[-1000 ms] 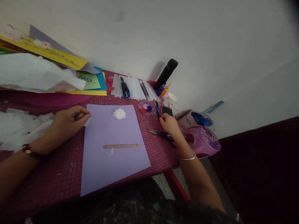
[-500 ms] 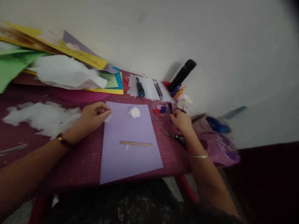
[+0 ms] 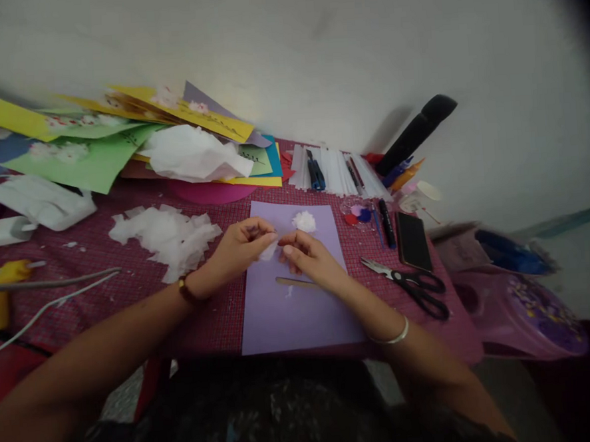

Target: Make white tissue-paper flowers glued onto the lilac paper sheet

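Note:
My left hand (image 3: 246,245) pinches a small piece of thin white tissue paper (image 3: 268,252) between thumb and fingers, just above a sheet of purple paper (image 3: 265,316). My right hand (image 3: 311,257) is close beside it, fingers curled and fingertips at the tissue's right edge; what is between them is too small to make out. A white tissue-paper flower (image 3: 304,221) sits on the upper part of the purple sheet, beyond my hands. Below my fingers lies a flat wooden stick (image 3: 291,282), its right end hidden by my right hand.
Left of the sheet lies a heap of tissue pieces (image 3: 169,239). Scissors (image 3: 403,281), a phone (image 3: 413,240) and a black marker (image 3: 387,223) lie to the right. Decorated cards (image 3: 209,123) are stacked behind, and a yellow glue gun (image 3: 0,299) is far left.
My right hand has come left from beside the phone and marker to meet my left hand. My left hand has moved over the purple sheet with the tissue piece. The view has turned left.

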Motion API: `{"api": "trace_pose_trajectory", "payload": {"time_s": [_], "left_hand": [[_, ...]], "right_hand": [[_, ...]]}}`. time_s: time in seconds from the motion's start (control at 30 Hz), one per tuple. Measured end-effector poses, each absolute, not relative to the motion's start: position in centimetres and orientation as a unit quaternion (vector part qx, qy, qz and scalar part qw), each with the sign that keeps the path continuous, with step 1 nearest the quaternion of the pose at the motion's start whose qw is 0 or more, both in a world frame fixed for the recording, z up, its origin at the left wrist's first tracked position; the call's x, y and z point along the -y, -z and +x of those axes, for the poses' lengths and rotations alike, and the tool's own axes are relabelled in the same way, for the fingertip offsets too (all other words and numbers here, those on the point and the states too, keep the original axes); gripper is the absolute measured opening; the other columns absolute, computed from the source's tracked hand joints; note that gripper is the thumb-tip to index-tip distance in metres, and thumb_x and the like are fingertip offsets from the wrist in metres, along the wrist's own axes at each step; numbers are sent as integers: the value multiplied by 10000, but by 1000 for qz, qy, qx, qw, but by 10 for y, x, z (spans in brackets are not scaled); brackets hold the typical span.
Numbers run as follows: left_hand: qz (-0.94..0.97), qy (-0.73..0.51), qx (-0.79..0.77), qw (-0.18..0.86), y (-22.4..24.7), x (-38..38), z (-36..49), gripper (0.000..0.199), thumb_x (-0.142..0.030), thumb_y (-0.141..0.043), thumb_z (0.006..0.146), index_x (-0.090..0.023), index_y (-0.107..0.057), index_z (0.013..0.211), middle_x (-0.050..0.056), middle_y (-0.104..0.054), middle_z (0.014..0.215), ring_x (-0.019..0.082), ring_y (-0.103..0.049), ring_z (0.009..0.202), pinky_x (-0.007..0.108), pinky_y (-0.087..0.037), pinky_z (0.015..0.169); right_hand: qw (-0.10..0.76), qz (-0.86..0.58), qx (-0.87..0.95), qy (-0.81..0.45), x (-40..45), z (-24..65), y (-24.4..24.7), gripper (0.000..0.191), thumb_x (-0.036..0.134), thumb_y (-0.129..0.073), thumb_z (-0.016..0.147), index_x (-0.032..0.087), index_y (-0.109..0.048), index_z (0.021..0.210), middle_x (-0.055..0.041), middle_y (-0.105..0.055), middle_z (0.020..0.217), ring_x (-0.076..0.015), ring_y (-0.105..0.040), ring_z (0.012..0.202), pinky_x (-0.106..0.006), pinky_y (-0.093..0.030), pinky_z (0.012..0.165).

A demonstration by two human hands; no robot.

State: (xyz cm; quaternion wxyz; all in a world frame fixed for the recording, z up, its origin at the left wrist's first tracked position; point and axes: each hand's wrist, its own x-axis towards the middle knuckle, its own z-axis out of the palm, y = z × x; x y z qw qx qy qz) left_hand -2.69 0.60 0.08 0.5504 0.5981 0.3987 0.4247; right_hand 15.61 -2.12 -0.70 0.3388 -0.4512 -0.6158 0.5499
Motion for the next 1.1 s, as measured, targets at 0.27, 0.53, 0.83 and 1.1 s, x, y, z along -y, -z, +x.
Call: {"api": "trace_pose_trajectory", "payload": {"time_s": [0.27,0.53,0.83,1.1], "left_hand": [[529,-422,-328,660,5,6,-17,331,-509,-530,911,-227,-613,1064,-17,-552,691,116,-504,552,253,-405,509],[561,-398,-370,624,2,-15,-29,225,-284,-740,709,-181,-543,672,-31,-557,615,77,-504,534,231,-406,546],[530,-479,-499,490,26,-61,-56,246,-254,-734,698,-217,-498,640,-30,-552,593,101,-485,518,267,-369,543],[599,-428,-517,437,20,-47,-45,171,-147,-684,737,-185,-539,654,-18,-554,576,105,-489,531,260,-364,553]], "right_hand": [[378,-431,576,-583,27,151,7,359,522,-675,776,209,-502,751,63,-533,601,-81,-466,503,-221,-416,507],[363,-456,659,-474,25,169,-4,230,418,-598,835,204,-518,809,44,-532,681,-92,-474,567,-235,-382,550],[-3,-427,876,-226,39,206,-12,23,203,-636,811,192,-621,825,-29,-649,836,-157,-541,727,-271,-332,635],[122,-482,819,-287,39,197,-1,311,61,-440,799,185,-564,1056,7,-582,746,-134,-484,620,-261,-339,611]]}}
